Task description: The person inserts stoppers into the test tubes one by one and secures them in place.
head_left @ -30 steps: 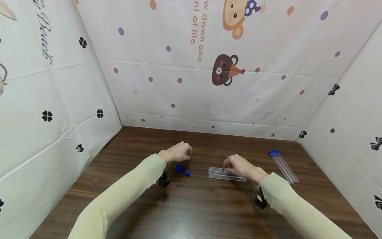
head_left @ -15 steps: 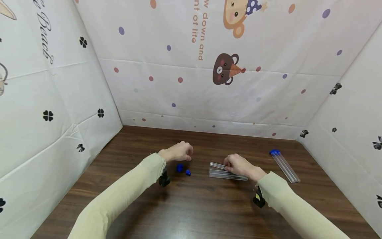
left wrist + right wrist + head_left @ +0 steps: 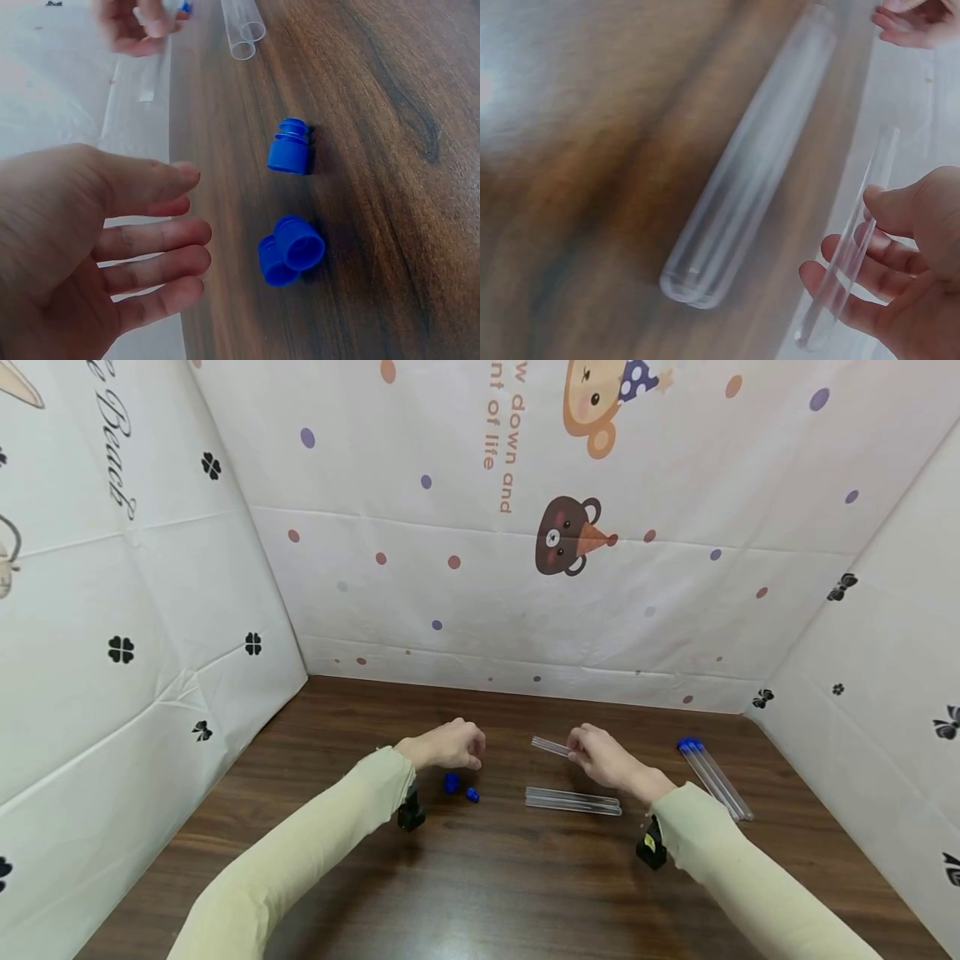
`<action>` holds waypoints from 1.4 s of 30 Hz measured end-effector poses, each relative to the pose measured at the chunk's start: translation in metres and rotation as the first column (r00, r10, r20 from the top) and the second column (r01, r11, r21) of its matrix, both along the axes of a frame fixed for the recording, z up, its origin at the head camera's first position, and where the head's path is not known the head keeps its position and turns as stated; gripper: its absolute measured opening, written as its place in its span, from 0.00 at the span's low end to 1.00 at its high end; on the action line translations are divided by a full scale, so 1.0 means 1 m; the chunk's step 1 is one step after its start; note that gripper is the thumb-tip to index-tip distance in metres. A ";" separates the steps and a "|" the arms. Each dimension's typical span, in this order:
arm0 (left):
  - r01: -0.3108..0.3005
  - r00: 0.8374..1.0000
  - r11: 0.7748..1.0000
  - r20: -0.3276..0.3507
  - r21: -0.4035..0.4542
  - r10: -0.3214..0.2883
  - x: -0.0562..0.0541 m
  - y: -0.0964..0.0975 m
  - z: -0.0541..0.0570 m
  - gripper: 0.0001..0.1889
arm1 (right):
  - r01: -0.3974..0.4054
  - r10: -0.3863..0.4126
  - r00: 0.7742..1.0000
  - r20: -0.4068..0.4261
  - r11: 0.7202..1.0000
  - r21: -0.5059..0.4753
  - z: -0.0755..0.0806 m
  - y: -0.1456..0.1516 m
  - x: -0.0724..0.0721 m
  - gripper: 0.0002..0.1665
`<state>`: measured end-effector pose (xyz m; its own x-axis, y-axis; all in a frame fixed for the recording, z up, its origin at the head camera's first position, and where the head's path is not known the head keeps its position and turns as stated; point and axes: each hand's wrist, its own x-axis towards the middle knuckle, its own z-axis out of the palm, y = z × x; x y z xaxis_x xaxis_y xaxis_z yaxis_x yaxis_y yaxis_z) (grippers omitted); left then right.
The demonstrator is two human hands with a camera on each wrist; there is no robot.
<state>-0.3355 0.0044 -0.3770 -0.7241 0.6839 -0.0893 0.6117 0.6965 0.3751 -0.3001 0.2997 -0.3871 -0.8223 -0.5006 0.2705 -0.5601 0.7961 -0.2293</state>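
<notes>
My right hand (image 3: 606, 757) pinches a clear test tube (image 3: 880, 159) between thumb and fingertips. The tube's rounded end points toward the palm side and its other end sticks out to the left in the head view. Two more clear test tubes (image 3: 572, 802) lie side by side on the table in front of that hand. My left hand (image 3: 97, 247) holds nothing, its fingers relaxed and slightly bent. Near it lie blue ribbed caps: a single cap (image 3: 289, 150) and two caps (image 3: 301, 244) touching each other.
Two test tubes with blue caps (image 3: 716, 781) lie slanted at the right of the brown wooden table (image 3: 465, 893). White patterned sheets (image 3: 420, 593) rise behind and on both sides of the table.
My right hand has drawn one test tube away from the other two, lifting it and carrying it toward the back of the table. The left hand has hardly moved.
</notes>
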 end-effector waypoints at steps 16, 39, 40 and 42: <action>0.099 0.992 0.995 0.081 -0.025 -0.097 0.006 0.004 -0.003 0.13 | 0.041 -0.054 0.995 -0.079 0.987 -0.158 0.049 0.004 -0.009 0.12; 0.127 0.987 0.991 0.105 -0.049 -0.122 0.011 0.004 -0.017 0.07 | 0.056 -0.087 0.981 -0.171 0.982 -0.180 0.058 0.005 -0.012 0.15; 0.128 0.988 0.990 0.092 -0.051 -0.124 0.011 0.004 -0.017 0.07 | 0.055 -0.085 0.982 -0.166 0.982 -0.180 0.058 0.005 -0.013 0.15; 0.126 0.990 0.991 0.066 -0.048 -0.122 0.011 0.005 -0.017 0.06 | 0.054 -0.083 0.984 -0.160 0.983 -0.177 0.057 0.005 -0.012 0.15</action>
